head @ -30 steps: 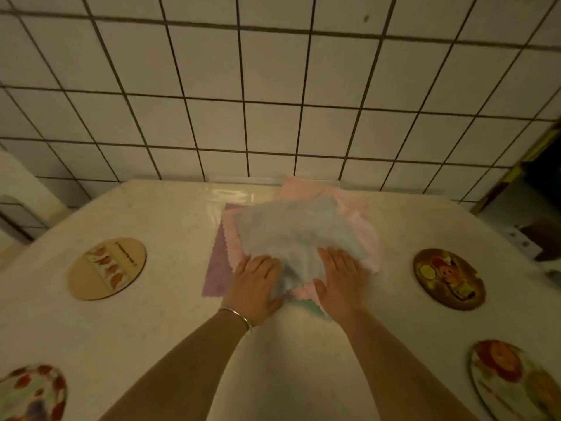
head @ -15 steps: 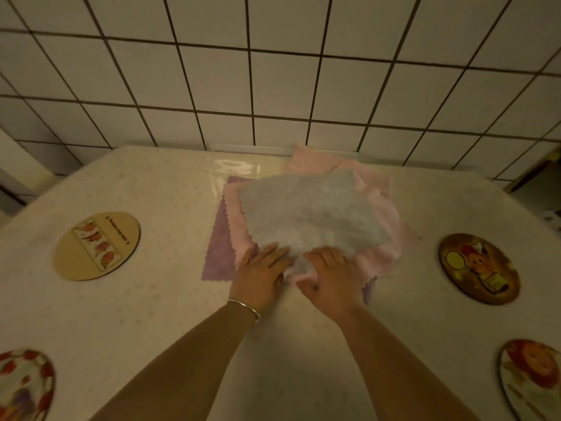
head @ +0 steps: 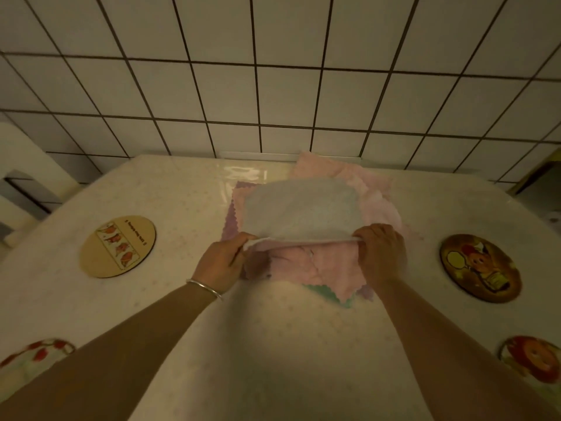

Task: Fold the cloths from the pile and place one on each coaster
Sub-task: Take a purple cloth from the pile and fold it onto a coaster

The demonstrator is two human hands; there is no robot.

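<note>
- A pile of cloths (head: 321, 268) lies on a pale speckled table (head: 273, 360), at the far middle, close to a white tiled wall (head: 273, 86).
- The top cloth, a pale blue-grey cloth (head: 302, 209), has its near edge raised off the pile; its far part rests on the pink cloths beneath.
- The left hand (head: 223, 265) pinches the near-left corner of this cloth between thumb and fingers, closed on it.
- The right hand (head: 384, 253) is closed the same way on the near-right corner, so the edge stretches taut between the two hands.
- Four round coasters lie around the pile, all bare: a tan coaster (head: 117, 247) to its left, a dark cartoon coaster (head: 480, 268) to its right, a strawberry coaster (head: 33, 364) nearer and left, a red-orange coaster (head: 532, 360) nearer and right.
- The cloth looks light, thin and limp, with a fuzzy surface and zigzag-cut edges. It sags wherever it is not held, so corners are the best grip; fuzzy layers may cling, so the cloth below could lift too.
</note>
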